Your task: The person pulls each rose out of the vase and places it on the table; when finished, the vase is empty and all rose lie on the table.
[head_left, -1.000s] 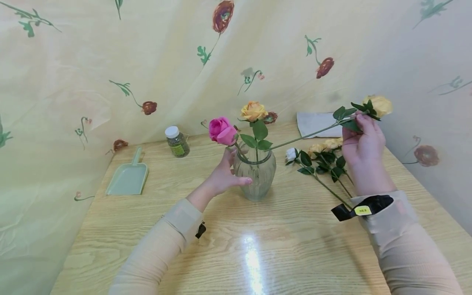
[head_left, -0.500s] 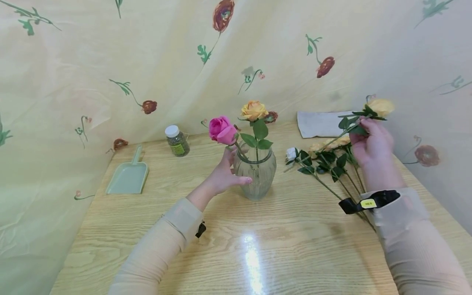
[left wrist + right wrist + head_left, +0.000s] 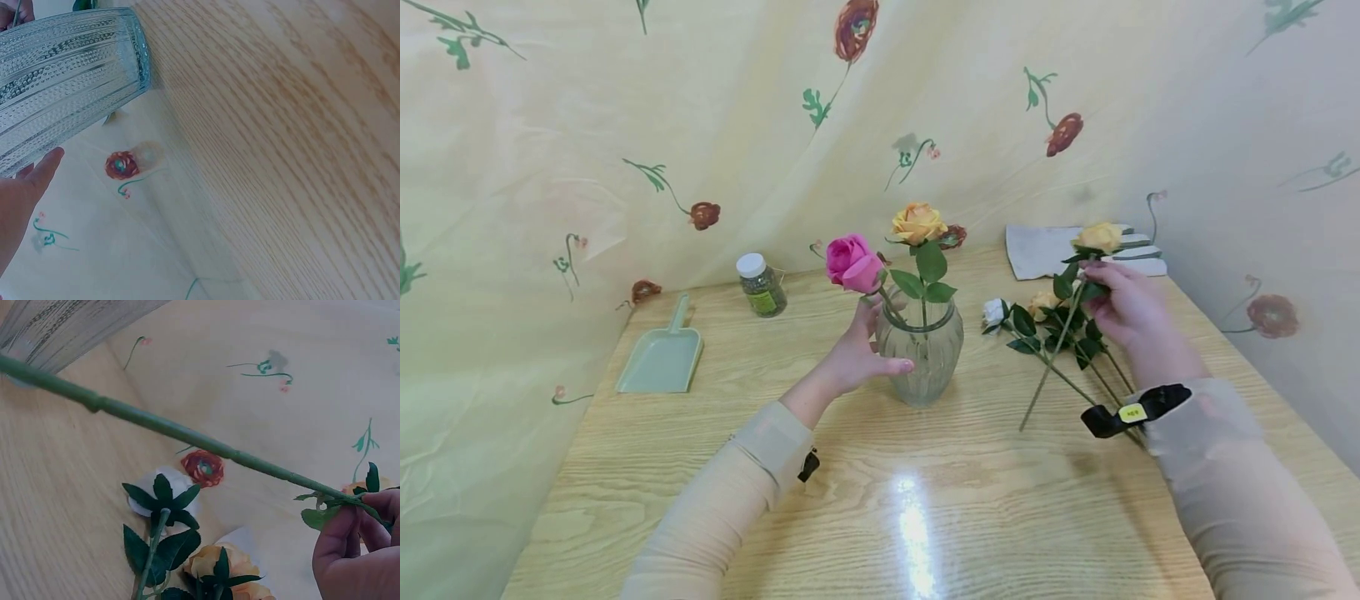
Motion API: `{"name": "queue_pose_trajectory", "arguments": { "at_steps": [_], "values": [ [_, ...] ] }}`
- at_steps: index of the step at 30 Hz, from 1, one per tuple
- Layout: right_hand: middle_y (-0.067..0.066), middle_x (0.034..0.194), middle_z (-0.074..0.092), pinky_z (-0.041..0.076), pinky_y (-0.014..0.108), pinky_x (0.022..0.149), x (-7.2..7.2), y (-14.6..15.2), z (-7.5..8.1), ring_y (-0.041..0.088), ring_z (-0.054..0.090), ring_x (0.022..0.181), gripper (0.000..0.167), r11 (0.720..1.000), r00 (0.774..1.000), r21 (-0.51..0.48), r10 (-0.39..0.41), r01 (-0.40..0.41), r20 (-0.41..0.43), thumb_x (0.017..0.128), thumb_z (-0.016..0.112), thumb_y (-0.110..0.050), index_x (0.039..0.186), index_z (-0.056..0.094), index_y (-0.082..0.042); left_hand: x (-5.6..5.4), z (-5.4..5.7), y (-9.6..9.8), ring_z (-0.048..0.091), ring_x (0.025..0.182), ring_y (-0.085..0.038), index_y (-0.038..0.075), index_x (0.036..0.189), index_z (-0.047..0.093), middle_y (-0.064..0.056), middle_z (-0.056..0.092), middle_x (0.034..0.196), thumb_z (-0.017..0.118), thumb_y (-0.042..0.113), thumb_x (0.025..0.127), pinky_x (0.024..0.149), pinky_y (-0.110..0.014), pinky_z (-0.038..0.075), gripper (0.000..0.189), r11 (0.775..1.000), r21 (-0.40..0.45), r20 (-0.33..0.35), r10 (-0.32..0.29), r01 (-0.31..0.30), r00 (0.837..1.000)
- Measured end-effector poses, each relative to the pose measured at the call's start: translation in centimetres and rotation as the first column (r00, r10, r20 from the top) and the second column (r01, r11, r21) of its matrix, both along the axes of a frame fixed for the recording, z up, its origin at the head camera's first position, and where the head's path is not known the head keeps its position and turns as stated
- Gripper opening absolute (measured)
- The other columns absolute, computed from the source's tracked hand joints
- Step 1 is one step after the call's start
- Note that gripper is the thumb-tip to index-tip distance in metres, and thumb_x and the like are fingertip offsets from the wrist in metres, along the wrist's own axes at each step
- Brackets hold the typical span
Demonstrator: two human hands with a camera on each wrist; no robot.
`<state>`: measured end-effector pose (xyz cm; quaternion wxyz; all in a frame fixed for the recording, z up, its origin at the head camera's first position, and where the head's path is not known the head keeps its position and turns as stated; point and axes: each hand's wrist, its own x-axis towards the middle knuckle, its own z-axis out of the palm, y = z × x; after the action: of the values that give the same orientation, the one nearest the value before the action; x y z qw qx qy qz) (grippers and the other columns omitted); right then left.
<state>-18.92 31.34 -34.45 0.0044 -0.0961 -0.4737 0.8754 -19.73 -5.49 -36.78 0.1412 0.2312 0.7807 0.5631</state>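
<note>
My left hand [image 3: 853,354] grips the side of a ribbed glass vase [image 3: 925,375], its thumb across the front and its fingers behind. Standing in the vase are a pink rose [image 3: 852,263] and an orange-yellow rose [image 3: 919,223]. With my right hand [image 3: 1133,310] I pinch a pale yellow rose [image 3: 1099,237] by the stem just below its bloom. Its bare green stem [image 3: 169,427] slants down to the left, right of the vase. Beneath this hand lie a white rose [image 3: 993,313] and yellow roses [image 3: 1042,305], partly hidden by the held stem and leaves.
A light green dustpan [image 3: 661,364] lies at the left of the wooden table [image 3: 820,533]. Toward the back stands a white-capped jar [image 3: 762,287]. White fabric shaped like a glove [image 3: 1037,252] is at the back right, before the flower-printed curtain [image 3: 760,108].
The yellow rose's stem end has swung away from the vase mouth and down toward the table. My right hand went right, then back left. My left hand keeps its place on the vase.
</note>
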Motion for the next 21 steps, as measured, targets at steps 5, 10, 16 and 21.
{"name": "queue_pose_trajectory", "arguments": {
  "at_steps": [5,10,16,21],
  "values": [
    [-0.005,0.109,0.052,0.039,0.021,0.064,-0.4,-1.3,-0.6,0.007,0.049,0.086,0.013,0.923,1.000,0.385,0.025,-0.027,0.010,0.094,0.056,-0.016,0.103,0.066,-0.015,0.0,0.0,0.0,0.028,0.136,-0.023,0.023,0.142,0.018,-0.004,0.030,0.148,0.079,0.011,0.073,0.103,-0.045,0.035,0.093,1.000,0.003,-0.009,0.000,0.001,1.000],
    [0.004,0.125,0.048,0.042,0.024,0.072,-0.8,-2.7,-1.0,0.006,0.047,0.095,0.044,0.698,0.995,0.710,0.079,-0.094,0.053,0.096,0.053,-0.028,0.130,0.050,-0.001,0.0,0.1,0.0,0.027,0.136,-0.023,0.023,0.142,0.019,-0.004,0.028,0.149,0.080,0.013,0.073,0.103,-0.044,0.036,0.093,1.000,-0.021,-0.004,0.013,-0.013,1.000],
    [0.020,0.136,0.043,0.041,0.046,0.089,-1.3,-4.1,-1.8,0.027,0.046,0.112,0.045,0.458,0.981,0.874,0.177,-0.159,0.086,0.097,0.050,-0.028,0.130,0.051,0.003,0.0,0.1,0.0,0.028,0.136,-0.022,0.024,0.141,0.019,-0.003,0.030,0.147,0.080,0.014,0.073,0.102,-0.043,0.037,0.092,0.999,-0.030,0.000,0.012,-0.012,1.000],
    [0.024,0.130,0.048,0.038,0.053,0.097,-1.6,-5.0,-2.3,0.038,0.044,0.120,0.038,0.349,0.964,0.918,0.248,-0.186,0.101,0.097,0.051,-0.020,0.125,0.055,0.004,-0.1,-0.1,0.0,0.030,0.135,-0.022,0.023,0.141,0.019,-0.003,0.032,0.146,0.079,0.011,0.073,0.102,-0.044,0.037,0.091,1.000,-0.005,-0.015,0.001,-0.001,1.000]
  ]
}}
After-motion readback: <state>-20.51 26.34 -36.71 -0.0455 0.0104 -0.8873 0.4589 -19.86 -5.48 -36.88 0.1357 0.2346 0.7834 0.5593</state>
